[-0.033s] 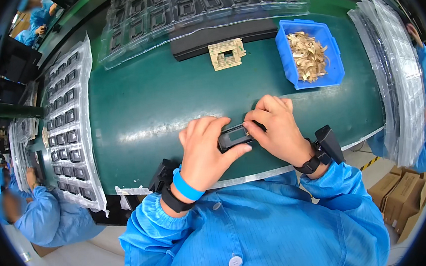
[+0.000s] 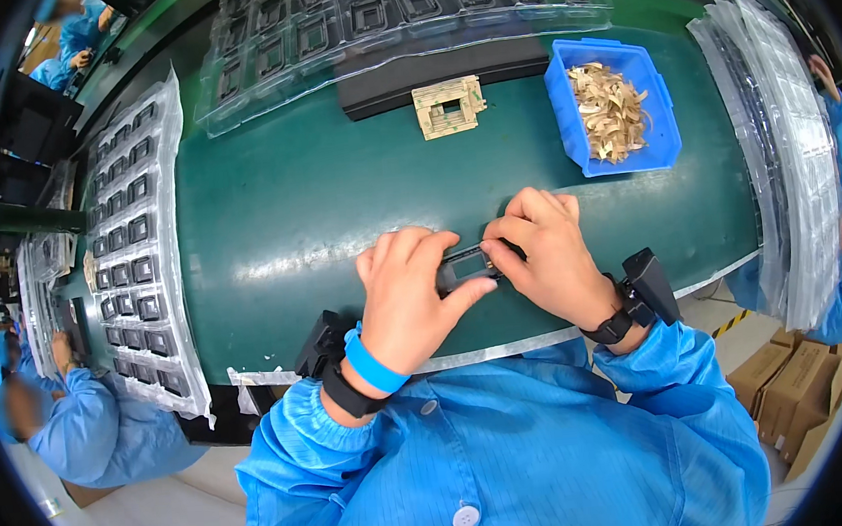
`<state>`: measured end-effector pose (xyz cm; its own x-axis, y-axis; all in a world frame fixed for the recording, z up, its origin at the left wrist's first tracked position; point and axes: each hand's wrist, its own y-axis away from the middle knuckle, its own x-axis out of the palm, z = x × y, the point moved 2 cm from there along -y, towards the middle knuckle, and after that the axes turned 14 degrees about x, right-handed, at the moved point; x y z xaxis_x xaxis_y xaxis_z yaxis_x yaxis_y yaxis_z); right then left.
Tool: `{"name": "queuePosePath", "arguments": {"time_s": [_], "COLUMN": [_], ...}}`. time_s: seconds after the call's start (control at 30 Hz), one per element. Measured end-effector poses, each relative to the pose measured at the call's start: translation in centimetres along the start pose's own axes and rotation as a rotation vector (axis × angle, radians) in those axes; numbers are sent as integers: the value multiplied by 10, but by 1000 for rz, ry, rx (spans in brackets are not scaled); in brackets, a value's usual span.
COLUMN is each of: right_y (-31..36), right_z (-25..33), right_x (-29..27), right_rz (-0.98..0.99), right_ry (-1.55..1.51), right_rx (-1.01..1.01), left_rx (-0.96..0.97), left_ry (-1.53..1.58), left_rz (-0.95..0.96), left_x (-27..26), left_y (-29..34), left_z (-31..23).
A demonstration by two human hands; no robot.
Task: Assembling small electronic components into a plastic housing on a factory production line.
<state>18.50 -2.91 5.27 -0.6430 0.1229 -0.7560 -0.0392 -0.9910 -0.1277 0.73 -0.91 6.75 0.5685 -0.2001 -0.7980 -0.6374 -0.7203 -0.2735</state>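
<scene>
A small black rectangular frame (image 2: 467, 267) with a window in its middle is held just above the green table, in the middle of the head view. My left hand (image 2: 409, 282) grips its left end, with the thumb stretched along the near edge and the fingers curled over the far side. At the other end, the thumb and index finger of my right hand (image 2: 542, 244) are closed in a pinch on the frame's right end. A tiny tan spot shows by those fingertips. The fingers cover both ends of the frame.
Beyond my hands lies a stack of tan paper-backed frames (image 2: 448, 108), before a long black block (image 2: 368, 93). A blue bin (image 2: 666, 135) holds curled tan strips. Clear trays (image 2: 326, 65) with black frames stand behind; more trays (image 2: 170, 312) lie left. Stacked trays (image 2: 779, 166) stand right.
My left hand has shifted very slightly to the right, its thumb now covering a bit more of the frame's near edge. My right hand looks still.
</scene>
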Motion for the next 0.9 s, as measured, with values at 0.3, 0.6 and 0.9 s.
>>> {"name": "queuePosePath", "arguments": {"time_s": [0.3, 0.6, 0.9], "right_y": [1, -3, -19], "right_z": [-1, 1, 10], "right_x": [2, -4, -29], "right_rz": [-25, 50, 306], "right_ry": [12, -28, -343], "right_rx": [-12, 22, 379], "left_rx": [58, 49, -465], "left_ry": [-67, -14, 729], "left_rz": [-21, 55, -44], "left_x": [14, 7, -29], "left_y": [-10, -13, -12], "left_z": [8, 9, 15]}}
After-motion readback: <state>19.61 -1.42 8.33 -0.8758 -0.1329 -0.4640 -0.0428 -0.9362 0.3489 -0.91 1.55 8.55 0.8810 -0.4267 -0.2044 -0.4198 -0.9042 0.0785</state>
